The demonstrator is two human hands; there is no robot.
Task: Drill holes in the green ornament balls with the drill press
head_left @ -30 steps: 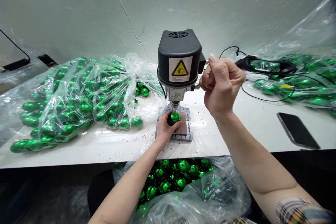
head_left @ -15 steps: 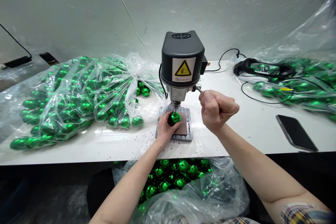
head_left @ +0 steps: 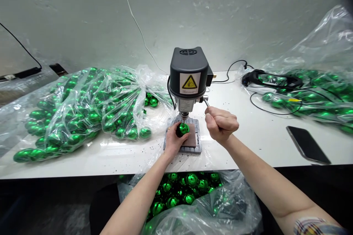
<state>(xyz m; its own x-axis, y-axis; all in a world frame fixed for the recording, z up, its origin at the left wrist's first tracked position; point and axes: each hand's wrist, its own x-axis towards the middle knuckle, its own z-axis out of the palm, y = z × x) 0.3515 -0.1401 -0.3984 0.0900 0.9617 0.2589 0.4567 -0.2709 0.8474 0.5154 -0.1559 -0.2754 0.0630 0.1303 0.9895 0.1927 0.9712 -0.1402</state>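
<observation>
A small black bench drill press [head_left: 188, 71] with a yellow warning label stands on the white table. Beneath its chuck [head_left: 184, 115], my left hand [head_left: 174, 138] grips a shiny green ball ornament [head_left: 183, 129] on the brown pad [head_left: 190, 136] over the grey slotted base [head_left: 197, 149]. The drill bit meets the top of the ball; how deep it goes I cannot tell. My right hand [head_left: 221, 123] is closed in a fist around the drill press's feed lever [head_left: 206, 103], to the right of the machine.
Clear plastic bags of green balls lie at left [head_left: 74, 117] and right [head_left: 317, 91]. An open bag of balls [head_left: 190, 200] sits below the table's front edge. A phone [head_left: 307, 144] and a black headset-like strap [head_left: 271, 80] with a cable are at right. Dark shavings dot the table.
My right hand has shifted slightly left and toward the drill press with the lever. My left hand still holds the ball under the bit. The whole view has shifted a little.
</observation>
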